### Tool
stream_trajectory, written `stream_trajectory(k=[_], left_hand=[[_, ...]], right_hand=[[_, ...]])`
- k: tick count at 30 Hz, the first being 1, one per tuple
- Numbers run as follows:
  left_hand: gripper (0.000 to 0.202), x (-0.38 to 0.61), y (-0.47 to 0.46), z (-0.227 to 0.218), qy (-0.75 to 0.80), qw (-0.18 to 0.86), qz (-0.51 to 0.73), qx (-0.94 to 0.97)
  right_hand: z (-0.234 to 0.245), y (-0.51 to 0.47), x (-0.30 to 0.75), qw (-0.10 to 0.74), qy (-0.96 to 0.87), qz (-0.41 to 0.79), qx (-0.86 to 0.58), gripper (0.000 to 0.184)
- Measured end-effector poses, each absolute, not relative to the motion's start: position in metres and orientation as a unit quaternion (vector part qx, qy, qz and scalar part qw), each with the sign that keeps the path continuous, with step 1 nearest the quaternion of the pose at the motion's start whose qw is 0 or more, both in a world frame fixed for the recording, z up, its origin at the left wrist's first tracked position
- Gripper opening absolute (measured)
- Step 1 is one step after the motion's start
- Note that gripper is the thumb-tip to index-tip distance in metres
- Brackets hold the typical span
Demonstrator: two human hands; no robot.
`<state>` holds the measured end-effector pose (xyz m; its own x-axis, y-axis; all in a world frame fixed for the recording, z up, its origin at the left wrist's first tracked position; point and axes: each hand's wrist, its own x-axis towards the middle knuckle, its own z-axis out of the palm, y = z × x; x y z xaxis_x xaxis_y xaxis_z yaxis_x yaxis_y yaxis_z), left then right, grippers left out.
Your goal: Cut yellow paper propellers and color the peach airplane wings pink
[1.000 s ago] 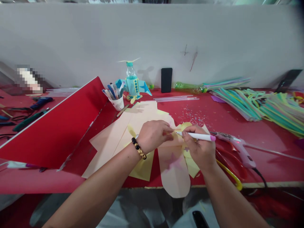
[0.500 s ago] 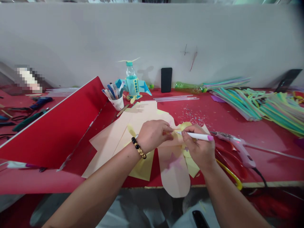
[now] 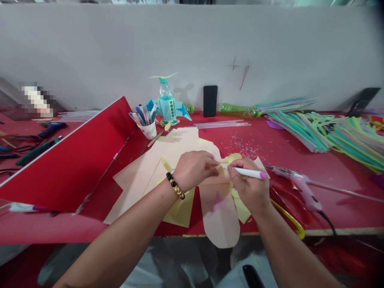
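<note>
My right hand (image 3: 249,182) grips a white marker (image 3: 250,173) with a pink end, its tip pointing left towards my left fingers. My left hand (image 3: 198,170), with a beaded bracelet at the wrist, has thumb and fingers pinched at the edge of a peach paper piece (image 3: 220,180). Beneath both hands lie more peach paper sheets (image 3: 183,142) and a yellow paper piece (image 3: 181,212). A rounded peach flap (image 3: 223,228) with a faint purple star hangs over the table's front edge. The marker's tip is hard to make out between the hands.
A pink glue gun (image 3: 304,186) and red-handled scissors (image 3: 292,206) lie right of my right hand. Behind stand a cup of pens (image 3: 147,130), a blue bottle plane (image 3: 168,108) and a phone (image 3: 210,101). Colourful strips (image 3: 303,130) lie right; a red board (image 3: 81,164) leans left.
My right hand and the marker have shifted slightly to the left. My left hand stays nearly where it was, still pinching at the paper.
</note>
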<state>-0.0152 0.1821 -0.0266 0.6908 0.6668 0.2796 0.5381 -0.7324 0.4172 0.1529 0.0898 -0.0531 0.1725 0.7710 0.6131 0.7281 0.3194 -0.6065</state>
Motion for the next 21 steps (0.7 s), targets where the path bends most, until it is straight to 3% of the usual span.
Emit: stream_trajectory(k=[21], left_hand=[[0.015, -0.0154, 0.1813, -0.0259, 0.336, 0.155, 0.207, 0.906]], right_hand=[[-0.0515, 0.0902, 0.1524, 0.498, -0.636, 0.03, -0.588, 0.011]])
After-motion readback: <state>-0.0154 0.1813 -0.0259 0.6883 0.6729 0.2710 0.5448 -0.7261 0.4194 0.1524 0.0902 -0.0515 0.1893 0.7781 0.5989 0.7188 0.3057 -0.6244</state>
